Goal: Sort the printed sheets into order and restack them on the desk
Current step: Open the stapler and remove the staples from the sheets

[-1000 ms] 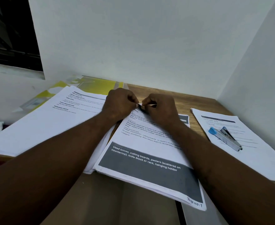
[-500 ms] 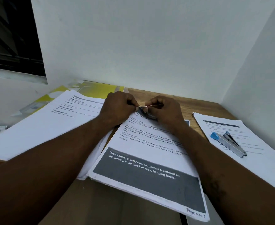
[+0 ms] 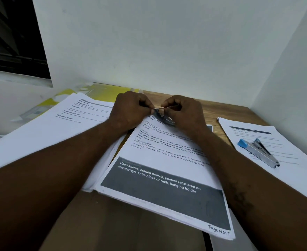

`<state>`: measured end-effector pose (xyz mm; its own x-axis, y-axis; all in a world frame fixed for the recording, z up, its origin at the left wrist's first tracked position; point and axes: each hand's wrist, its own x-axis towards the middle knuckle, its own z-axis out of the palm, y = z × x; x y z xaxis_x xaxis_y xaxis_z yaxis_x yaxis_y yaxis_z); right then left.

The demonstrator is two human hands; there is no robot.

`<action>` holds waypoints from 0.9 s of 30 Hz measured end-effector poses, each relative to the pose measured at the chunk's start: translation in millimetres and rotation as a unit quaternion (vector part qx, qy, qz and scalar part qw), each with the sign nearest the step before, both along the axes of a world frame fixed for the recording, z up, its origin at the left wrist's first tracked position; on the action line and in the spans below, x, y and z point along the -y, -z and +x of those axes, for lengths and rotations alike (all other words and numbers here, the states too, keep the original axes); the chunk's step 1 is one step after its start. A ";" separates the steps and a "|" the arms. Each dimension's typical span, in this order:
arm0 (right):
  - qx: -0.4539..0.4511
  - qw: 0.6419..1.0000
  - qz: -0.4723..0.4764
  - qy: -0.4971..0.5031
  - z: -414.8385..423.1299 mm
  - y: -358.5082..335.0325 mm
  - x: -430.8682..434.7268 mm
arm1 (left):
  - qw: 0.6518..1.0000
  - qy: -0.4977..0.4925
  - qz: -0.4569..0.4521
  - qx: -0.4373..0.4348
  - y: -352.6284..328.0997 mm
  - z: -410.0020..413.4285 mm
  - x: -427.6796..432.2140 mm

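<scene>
A stack of printed sheets lies in the middle of the wooden desk, its top page marked "Page No: 7" by hand at the lower right. Its far left corner is lifted and curled. My left hand and my right hand meet at that corner, fingertips pinched on the raised paper edge between them. What exactly sits between the fingertips is too small to tell. A second stack of sheets lies to the left, partly under my left forearm. A third stack lies at the right.
A blue and silver stapler rests on the right stack. A yellow folder lies behind the left stack. White walls close the desk at the back and right. A brown board fills the foreground under the middle stack.
Both hands stay pinched at the far corner of the middle stack. The corner has curled up a little more and the fingertips have drawn slightly apart.
</scene>
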<state>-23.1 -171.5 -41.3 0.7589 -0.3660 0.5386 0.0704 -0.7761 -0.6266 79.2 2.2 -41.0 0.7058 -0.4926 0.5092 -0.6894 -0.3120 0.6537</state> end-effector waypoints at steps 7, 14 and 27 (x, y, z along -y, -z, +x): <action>0.008 1.000 0.016 0.011 -1.1 -3.5 -0.2 | 0.998 0.012 -0.042 -0.044 -0.4 3.2 0.1; -0.031 0.997 0.071 0.024 3.3 0.5 12.1 | 0.982 0.030 -0.109 -0.153 -2.0 7.1 -0.5; -0.016 0.992 0.127 0.017 6.1 -0.6 11.1 | 0.950 0.081 -0.142 -0.264 -1.7 9.0 0.6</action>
<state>-17.0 -182.6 -40.6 0.7591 -0.5126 0.4012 0.0239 -0.5940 -0.8041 88.3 1.6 -39.2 0.8269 -0.5118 0.2330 -0.2648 0.0110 0.9642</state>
